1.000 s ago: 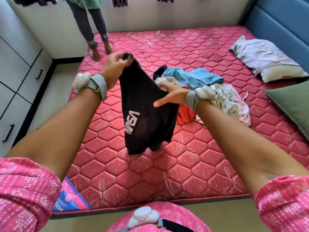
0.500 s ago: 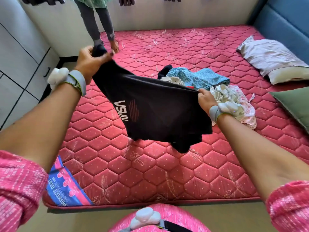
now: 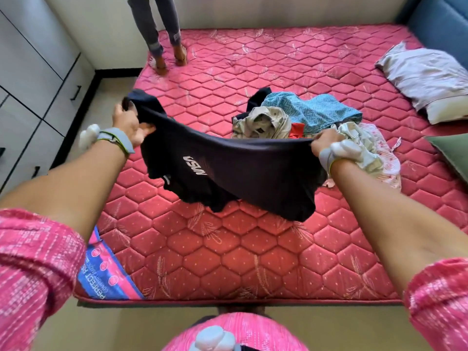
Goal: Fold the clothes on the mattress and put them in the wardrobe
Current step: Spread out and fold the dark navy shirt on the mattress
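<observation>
Two hands used: black shirt (image 3: 243,173) held stretched above mattress (image 3: 228,249), pinched by left hand (image 3: 129,125) and right hand (image 3: 325,144).

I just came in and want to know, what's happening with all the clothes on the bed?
A person is holding a black T-shirt stretched out above the pink mattress, the left hand gripping one end and the right hand gripping the other. It is not folded yet. Behind it, a pile of unfolded clothes waits on the mattress. Someone else stands at the far corner.
</observation>
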`<state>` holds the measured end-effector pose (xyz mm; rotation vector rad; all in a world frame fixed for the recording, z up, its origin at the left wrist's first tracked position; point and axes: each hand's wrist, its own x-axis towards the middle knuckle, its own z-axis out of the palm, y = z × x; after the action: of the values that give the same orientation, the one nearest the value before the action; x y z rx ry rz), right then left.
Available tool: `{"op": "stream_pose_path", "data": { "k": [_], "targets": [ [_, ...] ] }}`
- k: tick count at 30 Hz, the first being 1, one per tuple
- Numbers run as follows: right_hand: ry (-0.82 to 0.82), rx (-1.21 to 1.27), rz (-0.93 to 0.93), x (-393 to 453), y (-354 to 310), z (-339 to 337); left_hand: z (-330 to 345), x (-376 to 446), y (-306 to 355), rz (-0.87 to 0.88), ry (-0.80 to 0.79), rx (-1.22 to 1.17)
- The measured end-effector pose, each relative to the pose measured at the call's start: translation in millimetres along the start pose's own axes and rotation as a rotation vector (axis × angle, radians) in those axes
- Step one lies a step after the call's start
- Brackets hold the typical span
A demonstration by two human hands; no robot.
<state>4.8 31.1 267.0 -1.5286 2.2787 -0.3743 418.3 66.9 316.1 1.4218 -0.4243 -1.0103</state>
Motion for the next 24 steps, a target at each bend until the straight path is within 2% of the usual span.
{"op": "stream_pose_path", "data": {
  "k": [4, 7, 11, 13, 16, 19, 22, 24],
  "targets": [
    [0.121, 0.528, 0.041, 10, -43, -21, 12, 17, 44, 0.171, -0.027, -0.127],
    [0.349, 0.516, -0.159, 10, -66, -38, 13, 27, 86, 0.294, -0.072, -0.300],
    [0.598, 0.610, -0.377, -10, -77, -52, -10, 27, 117, 0.471, -0.289, -0.460],
    [0.665, 0.610, -0.481, -22, -75, -47, -25, 17, 116, 0.512, -0.242, -0.427],
    [0.646, 0.456, -0.594, -37, -54, -18, -51, -5, 94, 0.603, -0.014, -0.264],
    [0.521, 0.169, -0.755, -47, -13, 28, -84, -14, 33, 0.555, 0.205, 0.021],
    [0.323, -0.090, -0.908, -57, 38, 94, -116, -22, -58, 0.392, 0.234, 0.280],
    [0.151, -0.196, -0.912, -63, 72, 147, -139, -18, -130, 0.258, 0.205, 0.459]
  ]
}}
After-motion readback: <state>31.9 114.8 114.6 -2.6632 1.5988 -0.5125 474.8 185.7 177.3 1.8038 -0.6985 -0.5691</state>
